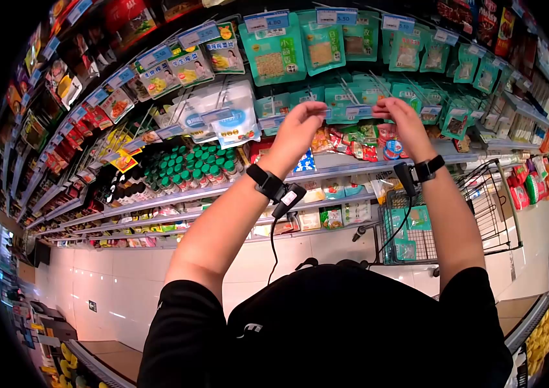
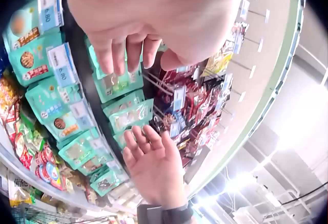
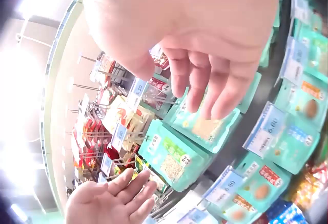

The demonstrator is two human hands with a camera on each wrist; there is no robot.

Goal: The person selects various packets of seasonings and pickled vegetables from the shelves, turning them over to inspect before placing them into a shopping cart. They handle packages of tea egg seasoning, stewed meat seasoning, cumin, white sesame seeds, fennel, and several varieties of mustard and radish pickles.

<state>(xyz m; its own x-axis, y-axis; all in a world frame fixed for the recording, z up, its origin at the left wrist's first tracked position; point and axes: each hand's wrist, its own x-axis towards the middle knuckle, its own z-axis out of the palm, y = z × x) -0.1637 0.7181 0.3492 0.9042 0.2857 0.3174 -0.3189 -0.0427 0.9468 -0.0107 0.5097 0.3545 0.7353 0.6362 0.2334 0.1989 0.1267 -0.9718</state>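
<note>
My left hand (image 1: 295,134) and right hand (image 1: 407,127) are raised in front of the shelf, a gap between them, and neither holds anything. Relaxed, slightly bent fingers show on the left hand (image 2: 159,22) in its wrist view, and likewise on the right hand (image 3: 189,29). Teal spice packets hang on hooks around them; a large teal packet (image 1: 273,58) is above the left hand, and another teal packet (image 1: 406,48) is above the right. Price tags (image 1: 356,111) line the rail between the hands. A strapped wrist camera (image 1: 281,187) sits on each forearm.
A wire shopping cart (image 1: 475,205) with teal packets (image 1: 406,249) inside stands at the right. White bags (image 1: 235,116) hang left of the left hand. Green-capped bottles (image 1: 187,165) fill a lower shelf. Pale floor tiles (image 1: 125,284) run behind.
</note>
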